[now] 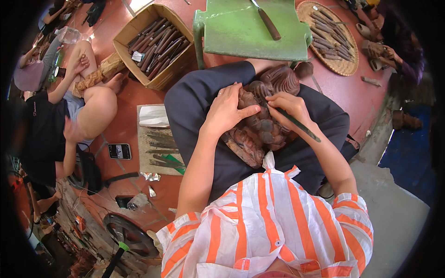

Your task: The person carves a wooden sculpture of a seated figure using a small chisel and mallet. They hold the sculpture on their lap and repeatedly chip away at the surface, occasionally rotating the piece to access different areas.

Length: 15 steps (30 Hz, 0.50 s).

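Note:
A dark reddish-brown wood carving (264, 125) with rounded, deeply cut relief lies across my lap. My left hand (227, 109) holds its left side, fingers together along the edge and thumb reaching over the surface. My right hand (288, 106) is closed around a thin, dark, flat metal tool (299, 124), whose rear end sticks out over my forearm. The tool's front end meets the carving near its upper middle; its exact tip is hard to make out. Rounded, grooved carved wood (280, 79) shows at the far end, beyond my right hand.
A cardboard box (123, 46) full of wood-handled tools stands front left. Ahead, a green stool (232, 32) bears a brown-handled tool (269, 25). A round woven tray (350, 69) holds more tools. Flat blades (162, 144) lie on a mat; a phone (119, 151) lies nearby. Another person (41, 125) sits left.

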Motion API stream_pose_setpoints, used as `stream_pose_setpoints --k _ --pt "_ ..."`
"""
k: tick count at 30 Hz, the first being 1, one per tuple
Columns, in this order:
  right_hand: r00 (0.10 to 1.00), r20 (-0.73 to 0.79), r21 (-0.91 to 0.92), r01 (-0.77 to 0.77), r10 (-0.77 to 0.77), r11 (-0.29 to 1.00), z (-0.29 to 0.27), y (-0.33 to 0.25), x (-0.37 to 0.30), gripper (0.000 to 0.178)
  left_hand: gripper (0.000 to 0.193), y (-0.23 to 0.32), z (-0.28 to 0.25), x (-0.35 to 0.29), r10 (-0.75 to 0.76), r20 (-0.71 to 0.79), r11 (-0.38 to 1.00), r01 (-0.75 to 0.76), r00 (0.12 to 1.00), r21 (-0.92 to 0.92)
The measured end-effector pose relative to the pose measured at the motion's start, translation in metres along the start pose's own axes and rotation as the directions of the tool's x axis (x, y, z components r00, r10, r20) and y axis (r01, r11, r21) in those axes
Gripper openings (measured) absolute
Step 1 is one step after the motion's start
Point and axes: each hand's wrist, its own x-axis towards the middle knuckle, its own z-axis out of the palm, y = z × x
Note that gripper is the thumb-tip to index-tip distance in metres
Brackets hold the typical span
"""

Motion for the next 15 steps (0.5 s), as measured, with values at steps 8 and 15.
stream_pose_setpoints --k 8,15 --pt "0.998 -0.029 0.041 -0.046 0.047 0.998 -0.013 0.000 -0.025 0.009 0.082 0.002 -0.002 0.000 -0.018 0.019 1.000 0.018 1.000 -0.011" --pt "0.960 -0.139 0.159 -0.221 0.243 0.962 -0.008 0.002 -0.052 0.008 0.079 0.006 0.000 0.006 -0.026 0.011 0.999 0.027 1.000 -0.046"
